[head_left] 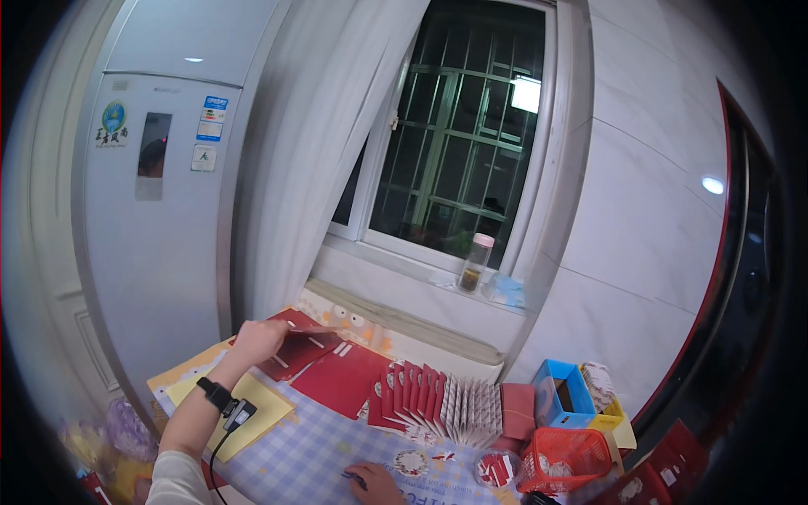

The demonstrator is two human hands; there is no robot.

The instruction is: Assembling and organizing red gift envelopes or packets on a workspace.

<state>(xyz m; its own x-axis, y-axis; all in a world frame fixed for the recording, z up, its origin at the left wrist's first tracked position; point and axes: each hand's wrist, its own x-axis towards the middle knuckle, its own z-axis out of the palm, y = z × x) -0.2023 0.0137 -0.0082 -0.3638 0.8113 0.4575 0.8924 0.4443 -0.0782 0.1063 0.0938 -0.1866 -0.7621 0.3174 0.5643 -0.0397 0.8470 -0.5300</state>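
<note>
My left hand [261,341], with a black band and a small cabled device on its wrist, reaches to the far left of the table. Its fingers are closed on the edge of a thin red card [313,328], held tilted above a spread of flat red cards [332,380]. Low in the picture, my right hand [376,485] rests on the checked tablecloth [307,454], fingers curled round a small dark object too unclear to name. Ahead of it lie a round white-and-red patterned cutout [411,463] and small red-and-white pieces [443,457].
A row of folded red-and-white cards [429,400] fans across the middle, beside a red stack [517,404]. At right stand a red basket [566,459], a blue box [562,396] and a round dish [497,470]. Yellow sheets [257,421] lie left; a bottle [475,265] stands on the sill.
</note>
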